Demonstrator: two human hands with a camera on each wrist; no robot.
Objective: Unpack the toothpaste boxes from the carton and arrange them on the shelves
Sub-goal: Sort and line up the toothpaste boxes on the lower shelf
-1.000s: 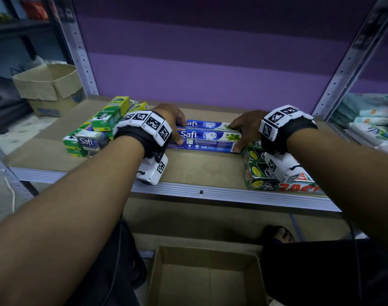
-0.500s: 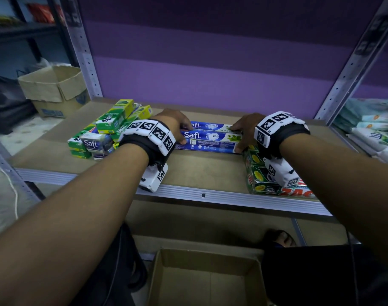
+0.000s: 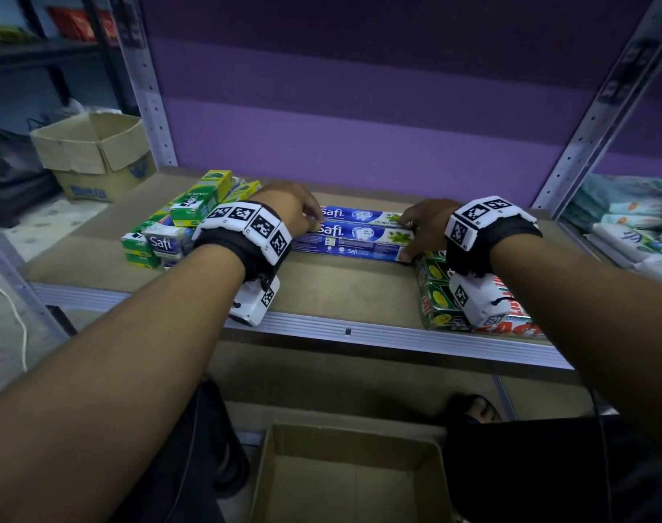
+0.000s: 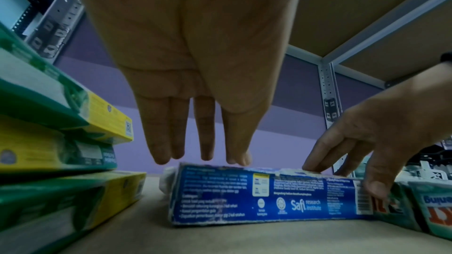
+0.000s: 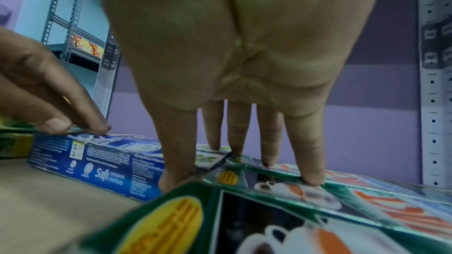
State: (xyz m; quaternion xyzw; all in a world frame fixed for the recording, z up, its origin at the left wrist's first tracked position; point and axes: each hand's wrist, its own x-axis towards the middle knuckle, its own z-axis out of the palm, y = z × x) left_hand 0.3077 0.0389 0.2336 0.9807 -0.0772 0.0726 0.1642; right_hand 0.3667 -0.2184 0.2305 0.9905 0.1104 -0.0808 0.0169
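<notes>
Green and yellow toothpaste boxes are piled on the shelf at far left. My left hand and right hand rest straight fingers on the ends of the blue Safi boxes mid-shelf. The carton sits open below.

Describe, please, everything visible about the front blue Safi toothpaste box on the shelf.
The front Safi toothpaste box is a long blue cardboard carton lying flat on the brown shelf, its edges worn white. White text and seals cover its front side. The left hand touches its left end with straight fingers, the right hand its right end. A second Safi box lies behind.
</notes>
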